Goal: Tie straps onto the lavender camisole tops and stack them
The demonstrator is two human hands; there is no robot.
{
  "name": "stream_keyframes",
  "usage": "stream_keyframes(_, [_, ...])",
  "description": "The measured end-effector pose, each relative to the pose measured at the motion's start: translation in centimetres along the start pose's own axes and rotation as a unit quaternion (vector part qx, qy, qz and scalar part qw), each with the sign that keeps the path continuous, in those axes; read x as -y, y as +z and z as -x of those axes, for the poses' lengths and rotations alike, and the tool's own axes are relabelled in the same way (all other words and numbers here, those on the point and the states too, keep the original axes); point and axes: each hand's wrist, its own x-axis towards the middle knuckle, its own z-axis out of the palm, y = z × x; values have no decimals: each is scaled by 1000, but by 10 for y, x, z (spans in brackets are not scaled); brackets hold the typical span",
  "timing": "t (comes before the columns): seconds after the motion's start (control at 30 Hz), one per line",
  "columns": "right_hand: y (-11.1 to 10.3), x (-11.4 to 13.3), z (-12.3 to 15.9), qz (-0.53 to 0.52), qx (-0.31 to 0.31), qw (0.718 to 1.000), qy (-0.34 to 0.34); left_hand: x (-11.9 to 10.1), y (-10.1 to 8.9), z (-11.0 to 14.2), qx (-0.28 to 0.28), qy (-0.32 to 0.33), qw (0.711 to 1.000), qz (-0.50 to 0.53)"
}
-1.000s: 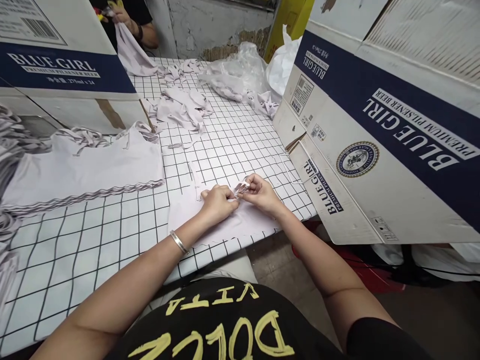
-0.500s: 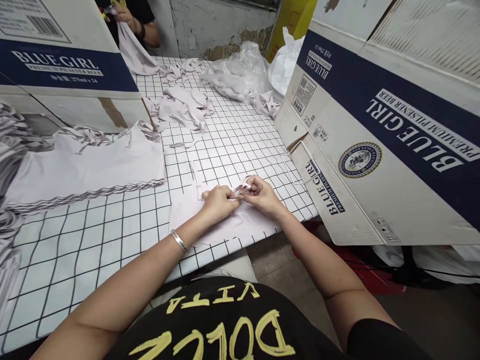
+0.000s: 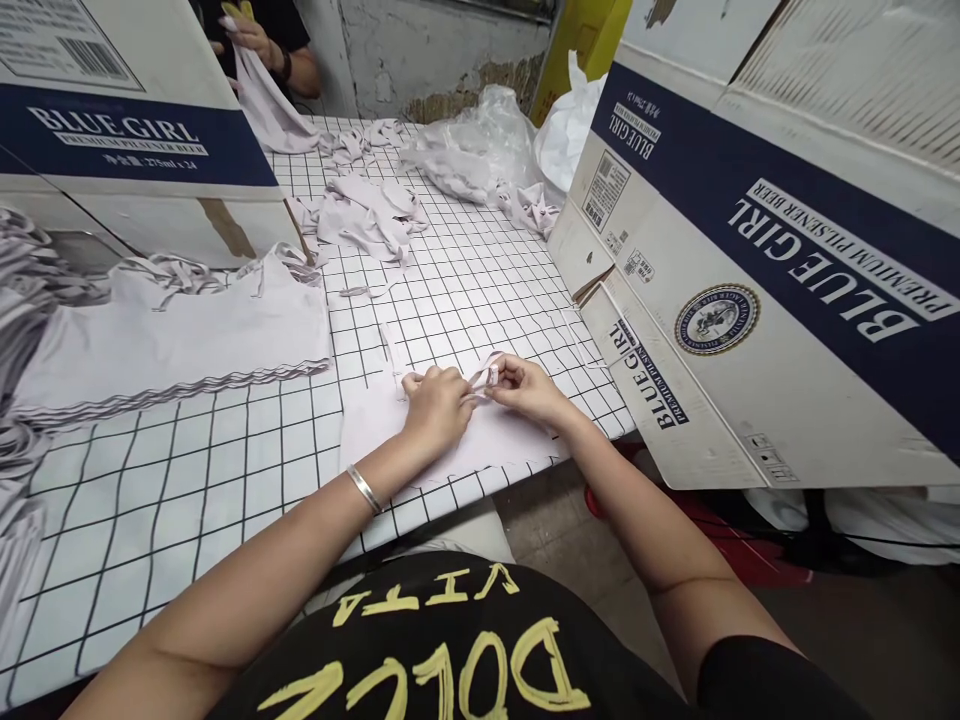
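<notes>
A pale pink garment lies spread on the checked tablecloth at the table's near edge. Above its upper part, both my hands are closed on its thin strap. My left hand, with a silver bangle at the wrist, rests on the cloth with its fingers curled. My right hand pinches the strap between thumb and fingers, just right of the left one. Another strap stretches away from the garment's left side. The exact grip of the left fingertips is partly hidden.
A stack of similar garments lies at left, before a beer carton. A large carton stands at right. Loose pink pieces and clear plastic bags lie farther back. Another person's hand holds cloth at the far left.
My left hand has turned slightly, its knuckles now higher, and the strap shows more openly between my hands. The other person's hands have shifted a little on their cloth.
</notes>
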Motion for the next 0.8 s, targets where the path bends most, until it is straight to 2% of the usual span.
stream_keyframes(0.07, [-2, 0, -2, -64, -16, 997, 31, -3, 6, 17, -32, 85, 993, -80])
stream_keyframes(0.1, [-3, 1, -3, -104, -23, 993, 50, -3, 9, 27, -27, 136, 985, -103])
stream_keyframes(0.2, [-7, 7, -12, -213, -26, 970, 113, 4, 22, 53, 58, 261, 957, -117])
stream_keyframes(0.3, [-16, 19, -34, -276, -56, 947, 153, 15, 32, 66, 117, 277, 947, -114])
stream_keyframes(0.4, [-27, 29, -69, -242, -110, 951, 158, 19, 35, 66, 132, 283, 943, -117])
stream_keyframes(0.53, [-35, 37, -110, -54, -135, 974, 173, 12, 30, 66, 115, 305, 937, -128])
stream_keyframes(0.6, [-39, 38, -115, 6, -138, 972, 191, 12, 19, 71, 69, 275, 950, -127])
stream_keyframes(0.63, [-41, 37, -111, 25, -144, 969, 197, 16, 12, 76, 33, 234, 963, -125])
stream_keyframes(0.7, [-46, 34, -91, 109, -162, 961, 197, 30, -7, 87, -44, 100, 985, -134])
stream_keyframes(0.73, [-47, 32, -75, 180, -162, 951, 194, 40, -17, 93, -72, 21, 986, -148])
stream_keyframes(0.8, [-46, 28, -37, 347, -131, 911, 182, 61, -35, 104, -94, -106, 972, -187])
